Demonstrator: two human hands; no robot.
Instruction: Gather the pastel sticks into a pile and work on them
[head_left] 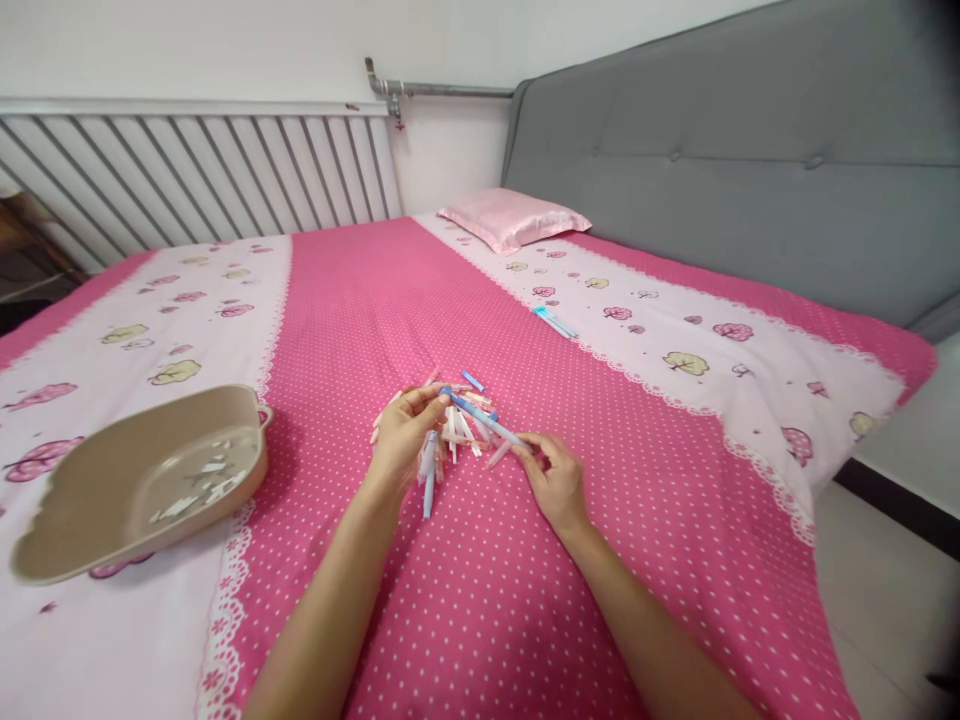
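A slim blue pen [491, 424] is stretched slantwise between my two hands. My left hand [403, 432] pinches its darker blue end, while the fingers of my right hand [553, 480] close on the paler end. Just beneath it, a loose pile of pen-like sticks [457, 428] in white, pink, orange and blue lies on the bedspread. Part of this pile is hidden behind my left hand and the pen. A light blue stick [428, 490] points toward me from the near side of the pile, and a short blue piece [473, 381] lies at its far edge.
A beige plastic basin [90, 470] with small white and grey scraps [199, 490] stands on the left. Beyond the pile lies a clear blue packet of sticks [555, 322]. A pink pillow [514, 218] rests near the grey headboard [720, 150]; a white radiator [202, 175] lines the wall.
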